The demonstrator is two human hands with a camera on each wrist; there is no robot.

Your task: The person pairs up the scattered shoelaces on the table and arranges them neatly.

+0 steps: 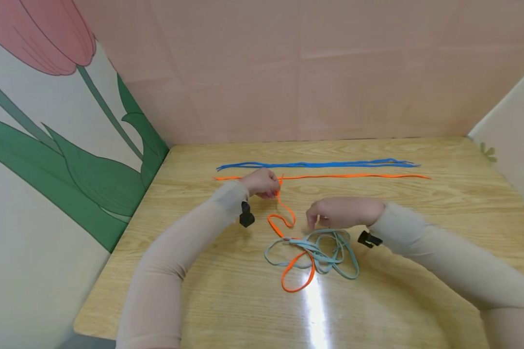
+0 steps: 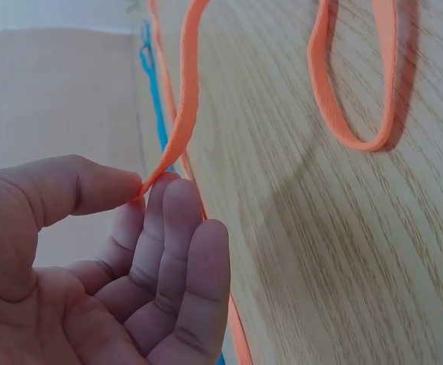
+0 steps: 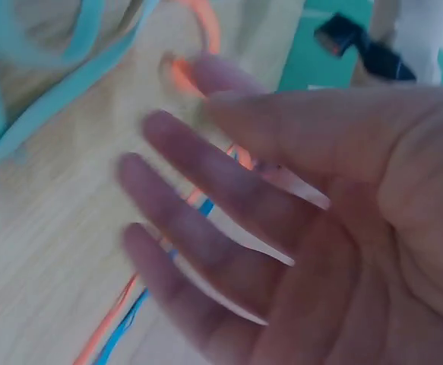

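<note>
Between thumb and fingertips, my left hand (image 1: 262, 183) pinches one end of an orange flat lace (image 2: 185, 106). From there the lace (image 1: 293, 215) winds down and runs through a loose tangle of pale grey-green lace (image 1: 327, 257), with an orange loop (image 1: 284, 283) out at the near side. My right hand (image 1: 342, 212) hovers just above the far side of that tangle, holding nothing. In the right wrist view its fingers (image 3: 206, 160) are spread and loosely bent, slightly blurred, with the grey-green lace (image 3: 61, 122) beyond them.
Several blue laces (image 1: 319, 165) lie stretched side by side across the back of the wooden table (image 1: 227, 300). A straight orange lace (image 1: 353, 176) lies parallel in front of them. A pink wall (image 1: 314, 87) rises behind, and a tulip-printed panel (image 1: 91, 184) stands at the left.
</note>
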